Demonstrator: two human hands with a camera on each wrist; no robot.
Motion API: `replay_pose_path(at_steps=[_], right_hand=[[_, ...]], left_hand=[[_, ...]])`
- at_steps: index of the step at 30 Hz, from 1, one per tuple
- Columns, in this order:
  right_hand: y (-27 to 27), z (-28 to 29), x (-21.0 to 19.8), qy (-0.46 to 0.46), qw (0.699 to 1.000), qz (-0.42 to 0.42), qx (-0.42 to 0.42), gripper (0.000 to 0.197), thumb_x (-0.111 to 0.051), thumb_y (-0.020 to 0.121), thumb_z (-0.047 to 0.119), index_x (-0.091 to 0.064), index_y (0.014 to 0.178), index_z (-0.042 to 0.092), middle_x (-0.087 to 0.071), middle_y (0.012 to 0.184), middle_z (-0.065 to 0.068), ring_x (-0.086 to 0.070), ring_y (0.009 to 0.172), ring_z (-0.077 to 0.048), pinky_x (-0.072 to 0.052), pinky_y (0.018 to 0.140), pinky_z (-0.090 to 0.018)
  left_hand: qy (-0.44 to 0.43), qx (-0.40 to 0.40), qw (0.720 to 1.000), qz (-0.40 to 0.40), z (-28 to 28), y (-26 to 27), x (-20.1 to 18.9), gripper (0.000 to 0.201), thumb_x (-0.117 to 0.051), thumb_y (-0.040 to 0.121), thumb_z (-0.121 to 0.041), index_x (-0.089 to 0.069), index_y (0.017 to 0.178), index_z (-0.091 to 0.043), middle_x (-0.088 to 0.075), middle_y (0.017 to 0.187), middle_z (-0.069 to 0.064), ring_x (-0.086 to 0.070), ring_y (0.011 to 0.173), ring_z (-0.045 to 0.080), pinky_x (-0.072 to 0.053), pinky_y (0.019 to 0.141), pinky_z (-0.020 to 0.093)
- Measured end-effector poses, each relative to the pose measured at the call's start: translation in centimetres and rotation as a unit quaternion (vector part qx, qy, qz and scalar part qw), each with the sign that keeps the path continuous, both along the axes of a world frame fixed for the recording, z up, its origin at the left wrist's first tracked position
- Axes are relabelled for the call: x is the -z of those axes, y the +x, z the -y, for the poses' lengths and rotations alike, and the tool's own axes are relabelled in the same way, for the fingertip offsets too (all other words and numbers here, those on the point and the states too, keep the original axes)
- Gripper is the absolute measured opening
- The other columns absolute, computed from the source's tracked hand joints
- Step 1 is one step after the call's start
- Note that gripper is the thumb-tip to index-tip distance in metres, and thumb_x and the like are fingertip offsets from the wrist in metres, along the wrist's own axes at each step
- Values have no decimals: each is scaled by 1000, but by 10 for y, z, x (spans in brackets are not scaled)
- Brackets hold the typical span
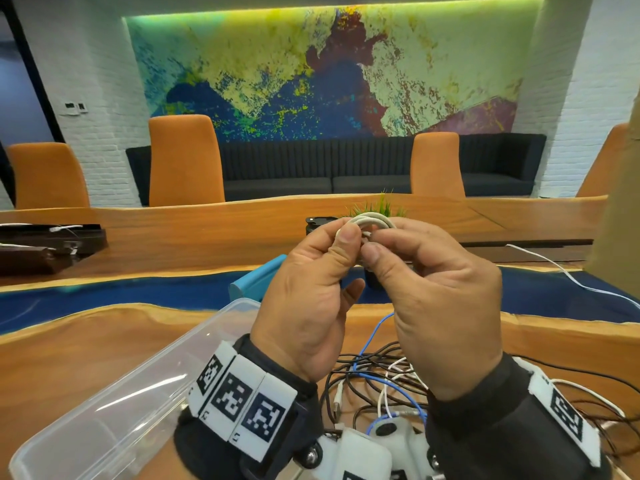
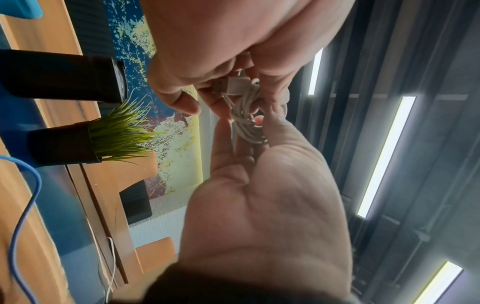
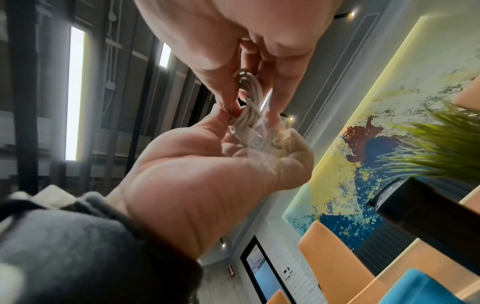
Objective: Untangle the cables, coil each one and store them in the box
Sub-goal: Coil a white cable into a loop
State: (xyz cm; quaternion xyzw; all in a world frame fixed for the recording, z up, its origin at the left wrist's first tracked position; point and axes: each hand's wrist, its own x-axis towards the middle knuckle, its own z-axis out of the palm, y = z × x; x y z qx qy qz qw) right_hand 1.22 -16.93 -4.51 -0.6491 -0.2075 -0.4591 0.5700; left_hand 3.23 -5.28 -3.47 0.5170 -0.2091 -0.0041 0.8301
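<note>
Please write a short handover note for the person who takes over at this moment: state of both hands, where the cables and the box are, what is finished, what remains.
Left hand: holds the white coiled cable raised above the table, thumb pinching it.
Right hand: pinches the same coil from the other side; a USB plug lies between the fingers.
Clear plastic box: on the table at the left, no cable visible inside.
Tangled pile of black, blue and white cables: on the table below the hands.
Done: one white cable almost coiled.
Left: secure the coil, put it in the box, then untangle and coil the others.
</note>
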Motion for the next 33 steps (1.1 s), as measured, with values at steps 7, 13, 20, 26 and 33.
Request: replay_pose_path(at_steps=[7, 13, 20, 26, 33], right_hand=[[1, 4, 0, -66, 997, 10, -34, 29, -65, 82, -6, -73, 86, 22, -59, 101, -2, -62, 97, -18, -54, 76, -24], [0, 14, -14, -32, 997, 1, -65, 23, -71, 84, -2, -64, 101, 12, -70, 94, -4, -69, 88, -17, -57, 74, -27], [7, 34, -20, -20, 991, -95, -89, 15, -70, 84, -2, -68, 93, 10, -73, 85, -4, -71, 79, -14, -56, 66, -23], [7, 33, -17, -119, 992, -36, -24, 13, -71, 84, 1, -70, 91, 12, -70, 86, 1, -69, 81, -16, -58, 70, -31], [2, 35, -21, -151, 988, 12, -42, 17, -63, 85, -2, -68, 95, 10, -70, 91, 3, -69, 85, -10, -55, 72, -20]], left_hand=[[67, 2, 997, 23, -2, -1, 0, 30, -57, 82, -41, -76, 97, -23, -70, 94, 1, -56, 91, 17, -39, 84, 39], [28, 75, 997, -11, -7, 1, -5, 25, -56, 83, -37, -73, 98, -25, -68, 96, -3, -59, 91, 12, -41, 77, 35], [20, 140, 985, -100, -3, -3, -7, 31, -55, 86, -33, -66, 113, -22, -66, 98, -1, -57, 97, 15, -37, 91, 50], [89, 85, 992, -41, 3, -14, -10, 30, -60, 78, -43, -68, 101, -24, -60, 89, -2, -51, 88, 15, -38, 85, 41], [117, -12, 989, 91, 6, -9, -3, 11, -64, 83, -33, -71, 89, -25, -68, 87, 1, -60, 84, 14, -50, 77, 32]])
